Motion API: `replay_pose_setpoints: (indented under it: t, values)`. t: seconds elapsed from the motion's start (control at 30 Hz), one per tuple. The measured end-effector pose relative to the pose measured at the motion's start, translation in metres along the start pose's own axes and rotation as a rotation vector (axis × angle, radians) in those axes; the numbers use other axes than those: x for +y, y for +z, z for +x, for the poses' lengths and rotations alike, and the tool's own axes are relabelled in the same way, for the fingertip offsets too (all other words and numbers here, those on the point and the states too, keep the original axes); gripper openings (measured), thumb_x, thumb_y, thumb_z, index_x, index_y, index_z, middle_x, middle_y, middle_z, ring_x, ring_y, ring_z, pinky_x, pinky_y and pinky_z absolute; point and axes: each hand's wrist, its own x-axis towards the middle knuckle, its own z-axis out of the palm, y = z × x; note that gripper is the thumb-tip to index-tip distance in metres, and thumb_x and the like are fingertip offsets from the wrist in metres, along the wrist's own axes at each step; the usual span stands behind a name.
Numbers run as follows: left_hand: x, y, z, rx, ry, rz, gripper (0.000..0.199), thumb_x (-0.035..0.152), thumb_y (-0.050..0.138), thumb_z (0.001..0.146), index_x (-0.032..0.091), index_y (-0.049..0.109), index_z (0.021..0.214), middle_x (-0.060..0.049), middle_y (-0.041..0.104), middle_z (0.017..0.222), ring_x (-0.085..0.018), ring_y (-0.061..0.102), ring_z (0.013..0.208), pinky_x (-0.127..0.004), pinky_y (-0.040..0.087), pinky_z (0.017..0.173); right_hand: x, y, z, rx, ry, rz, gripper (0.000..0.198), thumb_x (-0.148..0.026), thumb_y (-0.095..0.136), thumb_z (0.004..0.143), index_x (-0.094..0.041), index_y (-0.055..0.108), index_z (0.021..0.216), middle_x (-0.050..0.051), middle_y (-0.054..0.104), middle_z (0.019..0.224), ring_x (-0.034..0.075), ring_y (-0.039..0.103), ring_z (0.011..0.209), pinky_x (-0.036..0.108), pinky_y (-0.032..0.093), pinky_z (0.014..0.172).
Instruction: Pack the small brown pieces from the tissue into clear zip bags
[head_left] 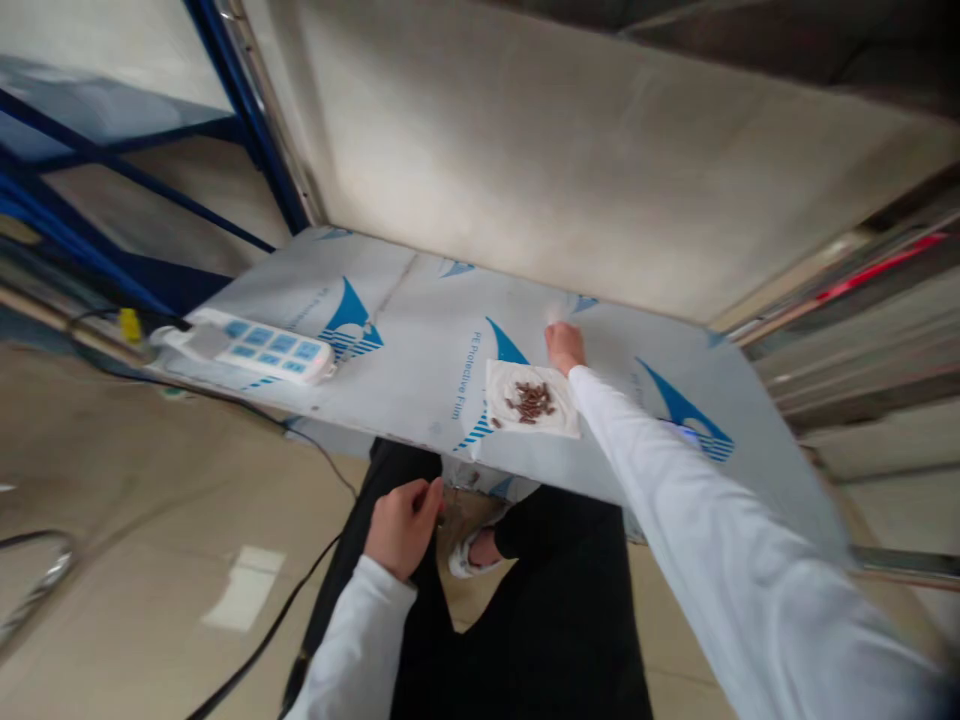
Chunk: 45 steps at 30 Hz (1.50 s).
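Observation:
My right hand reaches over the film-covered shelf, its fingers closed. A faint whitish blur shows just beyond the fingertips, too smeared to name. Just below this hand lies a white paper napkin with a small heap of brown pellet-like bits on it. One or two bits lie toward the napkin's left edge. My left hand hangs over my lap, in front of the shelf's near edge. Its fingers are curled with the thumb against them, and what they hold, if anything, is hidden.
A white power strip lies at the left of the metal shelf, its black cable running down to the floor. Blue metal framing stands at the left, and a pale panel rises behind. My right forearm crosses a bluish object.

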Motion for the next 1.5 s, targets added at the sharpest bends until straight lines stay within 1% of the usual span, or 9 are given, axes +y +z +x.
replay_pose_setpoints:
  t: [0.13, 0.23, 0.37, 0.57, 0.67, 0.83, 1.03, 1.3, 1.5]
  values:
    - [0.000, -0.005, -0.001, 0.036, 0.001, -0.051, 0.044, 0.045, 0.043, 0.087, 0.019, 0.065, 0.059, 0.002, 0.048, 0.046, -0.011, 0.045, 0.047, -0.024, 0.026, 0.053, -0.095, 0.032, -0.027, -0.080, -0.256, 0.093, 0.040, -0.023, 0.026, 0.100, -0.009, 0.052, 0.127, 0.018, 0.062, 0.121, 0.025, 0.059, 0.110, 0.040, 0.043, 0.095]
    - [-0.005, -0.013, -0.005, 0.092, -0.037, -0.062, 0.043, 0.044, 0.045, 0.086, 0.019, 0.065, 0.058, 0.003, 0.047, 0.045, -0.011, 0.045, 0.046, -0.024, 0.026, 0.052, -0.156, 0.064, -0.064, -0.156, -0.469, 0.125, 0.043, -0.030, 0.039, 0.097, -0.015, 0.045, 0.137, 0.013, 0.051, 0.140, 0.024, 0.045, 0.129, 0.035, 0.033, 0.106]
    - [-0.016, -0.022, -0.011, 0.161, -0.066, -0.038, 0.043, 0.042, 0.045, 0.088, 0.020, 0.064, 0.057, 0.002, 0.048, 0.045, -0.012, 0.047, 0.045, -0.024, 0.027, 0.051, -0.183, 0.096, -0.097, -0.212, -0.551, 0.108, 0.089, -0.057, 0.053, 0.086, -0.001, 0.022, 0.148, 0.025, 0.028, 0.151, 0.037, 0.024, 0.141, 0.051, 0.019, 0.113]
    - [-0.026, -0.032, 0.027, 0.604, -0.013, 0.036, 0.028, 0.036, 0.045, 0.091, 0.017, 0.066, 0.091, -0.004, 0.066, 0.072, -0.014, 0.059, 0.059, -0.024, 0.041, 0.058, -0.167, 0.082, -0.102, -0.057, -0.516, 0.276, 0.084, -0.059, 0.036, 0.091, -0.003, 0.014, 0.150, 0.025, 0.014, 0.155, 0.037, 0.011, 0.144, 0.058, 0.010, 0.113]
    - [-0.015, -0.042, 0.068, 0.692, 0.049, 0.176, 0.034, 0.034, 0.044, 0.092, 0.016, 0.058, 0.116, -0.011, 0.066, 0.106, -0.018, 0.063, 0.088, -0.029, 0.046, 0.080, -0.144, 0.060, -0.124, 0.138, -0.355, 0.492, 0.067, -0.046, 0.034, 0.095, -0.010, 0.017, 0.149, 0.022, 0.022, 0.154, 0.031, 0.013, 0.145, 0.056, 0.019, 0.112]
    - [0.012, -0.054, 0.129, 0.683, 0.013, 0.323, 0.040, 0.041, 0.054, 0.085, 0.016, 0.063, 0.116, -0.017, 0.061, 0.120, -0.034, 0.051, 0.115, -0.048, 0.036, 0.096, -0.096, 0.040, -0.211, 0.506, -0.106, 0.734, 0.040, -0.029, 0.041, 0.094, -0.017, 0.044, 0.133, 0.017, 0.052, 0.134, 0.025, 0.043, 0.130, 0.050, 0.035, 0.106]
    - [0.029, -0.067, 0.156, 0.619, 0.006, 0.424, 0.023, 0.028, 0.060, 0.077, 0.018, 0.072, 0.095, -0.016, 0.065, 0.111, -0.035, 0.052, 0.110, -0.048, 0.034, 0.093, -0.079, 0.052, -0.282, 0.385, -0.041, 0.757, 0.029, -0.021, 0.043, 0.092, -0.019, 0.054, 0.119, 0.015, 0.057, 0.123, 0.026, 0.049, 0.121, 0.051, 0.042, 0.101]
    - [0.050, -0.074, 0.134, 0.685, 0.222, 0.397, 0.029, 0.032, 0.051, 0.087, 0.025, 0.068, 0.110, -0.011, 0.071, 0.102, -0.030, 0.055, 0.106, -0.044, 0.028, 0.095, -0.065, 0.051, -0.272, 0.384, -0.023, 0.773, 0.030, -0.020, 0.043, 0.090, -0.019, 0.054, 0.118, 0.013, 0.060, 0.116, 0.025, 0.055, 0.113, 0.050, 0.045, 0.098]
    - [0.054, -0.061, 0.129, 0.709, 0.287, 0.312, 0.022, 0.033, 0.054, 0.088, 0.024, 0.070, 0.099, -0.009, 0.070, 0.109, -0.027, 0.053, 0.112, -0.044, 0.026, 0.099, -0.059, 0.054, -0.268, 0.391, -0.047, 0.748, 0.030, -0.020, 0.044, 0.090, -0.017, 0.054, 0.118, 0.014, 0.061, 0.113, 0.025, 0.055, 0.110, 0.048, 0.046, 0.097]
